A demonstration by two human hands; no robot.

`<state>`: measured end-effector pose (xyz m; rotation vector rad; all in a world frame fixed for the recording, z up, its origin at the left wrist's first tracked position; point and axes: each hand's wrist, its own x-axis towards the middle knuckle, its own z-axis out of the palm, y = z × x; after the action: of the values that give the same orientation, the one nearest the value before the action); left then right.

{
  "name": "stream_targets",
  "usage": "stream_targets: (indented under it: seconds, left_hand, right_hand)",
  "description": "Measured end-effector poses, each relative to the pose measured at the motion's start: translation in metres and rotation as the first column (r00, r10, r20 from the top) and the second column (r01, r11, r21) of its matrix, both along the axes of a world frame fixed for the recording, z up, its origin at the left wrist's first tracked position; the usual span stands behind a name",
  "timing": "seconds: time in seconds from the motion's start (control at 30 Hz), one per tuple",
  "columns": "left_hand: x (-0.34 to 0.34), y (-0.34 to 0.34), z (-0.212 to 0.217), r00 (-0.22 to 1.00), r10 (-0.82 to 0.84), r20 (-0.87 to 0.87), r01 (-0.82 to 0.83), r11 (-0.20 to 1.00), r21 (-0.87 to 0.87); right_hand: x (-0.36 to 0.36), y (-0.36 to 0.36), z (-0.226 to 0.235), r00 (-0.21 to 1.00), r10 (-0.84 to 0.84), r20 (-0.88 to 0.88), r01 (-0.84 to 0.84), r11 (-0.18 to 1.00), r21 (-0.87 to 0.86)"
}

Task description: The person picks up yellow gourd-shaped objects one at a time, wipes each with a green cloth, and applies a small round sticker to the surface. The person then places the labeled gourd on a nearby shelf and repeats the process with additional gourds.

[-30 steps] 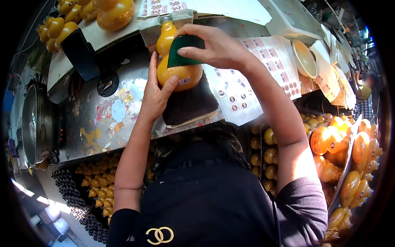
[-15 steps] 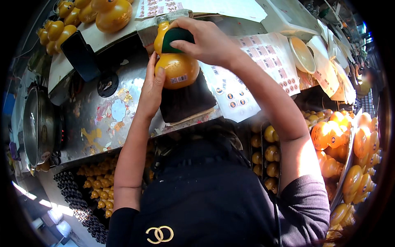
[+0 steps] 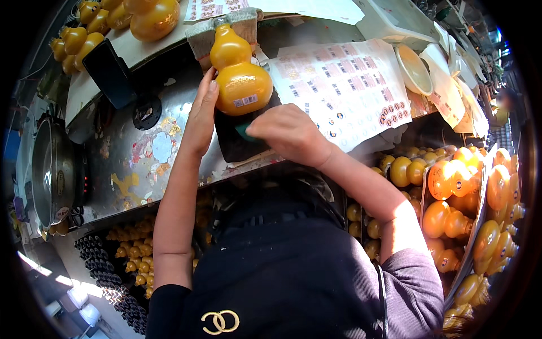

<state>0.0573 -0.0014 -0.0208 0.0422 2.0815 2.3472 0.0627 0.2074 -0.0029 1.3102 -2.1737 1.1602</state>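
Note:
A glossy yellow-orange bottle gourd (image 3: pixel 243 85) lies on a black pad (image 3: pixel 231 135) at the bench, its narrow end on a folded grey cloth (image 3: pixel 246 25). A small barcode label (image 3: pixel 246 101) sticks to its wide lower bulb. My left hand (image 3: pixel 201 116) holds the gourd's left side, thumb along the edge; some fingertips are hidden behind it. Just below the gourd, over the pad, my right hand (image 3: pixel 291 133) is closed on a flat green pad (image 3: pixel 245 133), mostly covered by the fingers.
Label sheets (image 3: pixel 350 85) spread to the right, beside a round bowl (image 3: pixel 414 69). A dark phone (image 3: pixel 110 76) stands at the left, and a pan (image 3: pixel 52 169) sits farther left. More gourds (image 3: pixel 155 20) stand at the back left; others fill crates (image 3: pixel 446 186) at the lower right.
My right hand has come down from the gourd's upper bulb to below its base, carrying the green pad. My left thumb has slid off the front to the gourd's side.

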Motion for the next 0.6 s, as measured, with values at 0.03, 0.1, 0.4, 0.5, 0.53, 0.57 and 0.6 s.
stream_targets:
  seconds: [0.03,0.1,0.4,0.5,0.53,0.57,0.6]
  left_hand:
    - [-0.001,0.000,0.000,1.000,0.014,-0.009,-0.014,1.000,0.011]
    - [-0.001,0.008,-0.002,0.998,0.051,-0.039,-0.051,0.999,-0.003]
    - [0.005,0.022,0.004,0.991,0.075,-0.111,-0.084,0.993,-0.082]
    - [0.006,0.021,-0.001,0.995,0.079,-0.059,-0.079,0.997,-0.002]
    - [0.005,0.018,-0.003,0.996,0.083,-0.043,-0.082,0.996,0.020]
    - [0.006,0.016,-0.003,0.996,0.087,-0.026,-0.086,0.995,0.042]
    - [0.005,0.015,-0.001,0.997,0.077,-0.026,-0.075,0.995,0.066]
  right_hand:
    - [-0.001,-0.003,-0.003,0.994,-0.034,0.100,0.043,0.995,-0.088]
    - [0.008,-0.016,0.014,0.880,-0.257,0.401,0.369,0.899,-0.234]
    - [-0.008,-0.016,-0.012,0.734,-0.284,0.616,0.528,0.810,-0.256]
    - [-0.007,-0.008,-0.022,0.689,-0.333,0.644,0.598,0.764,-0.244]
    - [-0.005,-0.003,-0.018,0.671,-0.379,0.637,0.628,0.747,-0.217]
    - [-0.004,-0.002,-0.014,0.653,-0.424,0.628,0.657,0.729,-0.191]
    - [-0.001,-0.009,-0.010,0.775,-0.486,0.403,0.618,0.715,-0.326]
